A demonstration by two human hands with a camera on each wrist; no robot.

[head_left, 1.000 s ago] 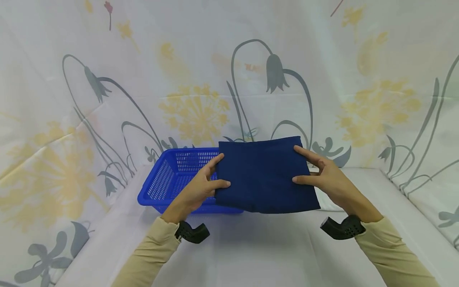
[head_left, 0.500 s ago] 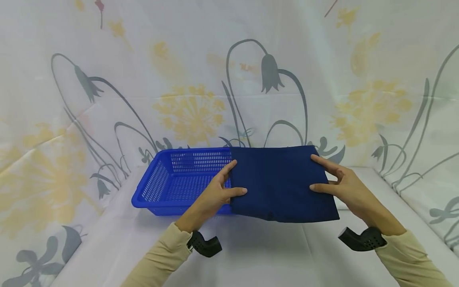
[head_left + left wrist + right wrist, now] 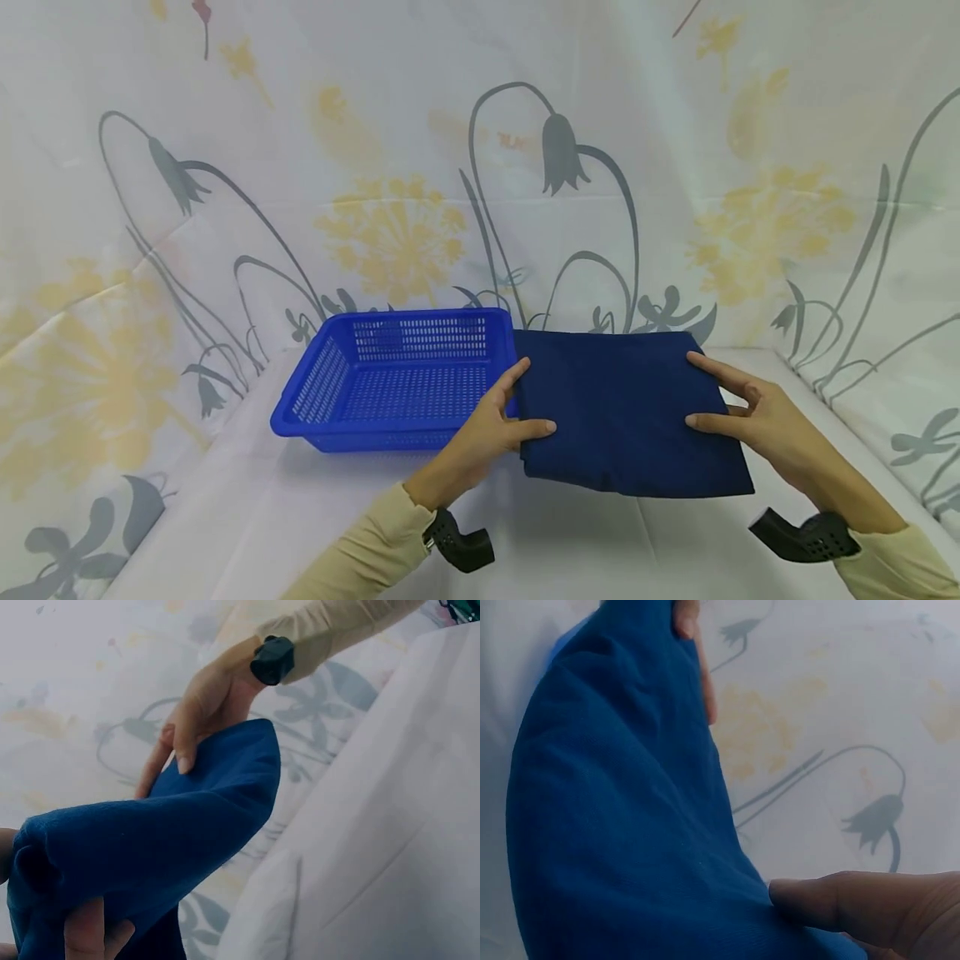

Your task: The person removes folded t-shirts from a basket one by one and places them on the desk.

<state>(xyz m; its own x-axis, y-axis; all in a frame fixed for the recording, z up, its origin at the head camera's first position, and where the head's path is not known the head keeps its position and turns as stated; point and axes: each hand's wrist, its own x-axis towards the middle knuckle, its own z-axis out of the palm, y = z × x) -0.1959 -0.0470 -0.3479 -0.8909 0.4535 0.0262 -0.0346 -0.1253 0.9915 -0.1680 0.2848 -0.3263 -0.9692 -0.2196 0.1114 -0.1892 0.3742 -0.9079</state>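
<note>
A folded dark blue cloth [image 3: 622,417] hangs above the white surface, spread between both hands. My left hand [image 3: 491,433] pinches its left edge, thumb on the near face and other fingers partly hidden behind. My right hand [image 3: 757,417] grips the right edge in the same way. In the left wrist view, the blue cloth [image 3: 150,832] shows its folded layers, with the right hand [image 3: 214,697] at the far end. The right wrist view has the blue cloth [image 3: 622,795] filling the left side and the right thumb [image 3: 817,904] on its edge. What kind of cloth item it is stays unclear.
A blue plastic basket [image 3: 352,439] with slotted walls stands left of the cloth, its right edge close to the left hand. White fabric [image 3: 315,533] covers the table. A flower-printed curtain [image 3: 420,125] rises behind and at both sides.
Both hands have carried the blue cloth right and lower, uncovering the basket's right side. A white item partly seen behind the cloth at the right is hidden now.
</note>
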